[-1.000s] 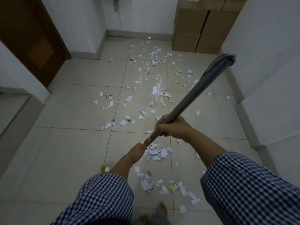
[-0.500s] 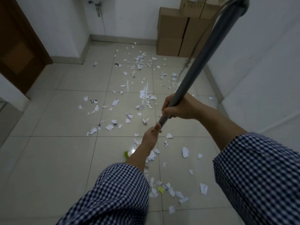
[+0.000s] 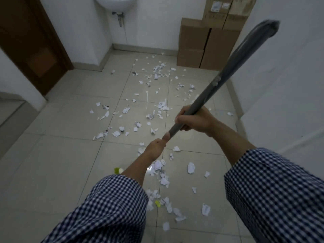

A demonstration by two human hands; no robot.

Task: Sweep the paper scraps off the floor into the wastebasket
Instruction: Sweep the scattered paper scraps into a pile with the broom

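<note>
Snugly, handle (image 3: 220, 81) inside right fingers (image 3: 180, 118), left fingers (image 3: 160, 142)

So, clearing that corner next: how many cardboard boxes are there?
5 cardboard boxes: two at the bottom, one atop the left, two topmost, cropped by the frame. Others may hide behind.

Checked sleeves (image 3: 112, 207), seemingly navy-and-white.

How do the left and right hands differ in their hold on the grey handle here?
The right hand sits higher on the grey handle; the left hand grips just below it. The right hand's curled fingers face the camera, while the left hand shows its back, thumb lying along the shaft. Both grip the same handle, close together.
</note>
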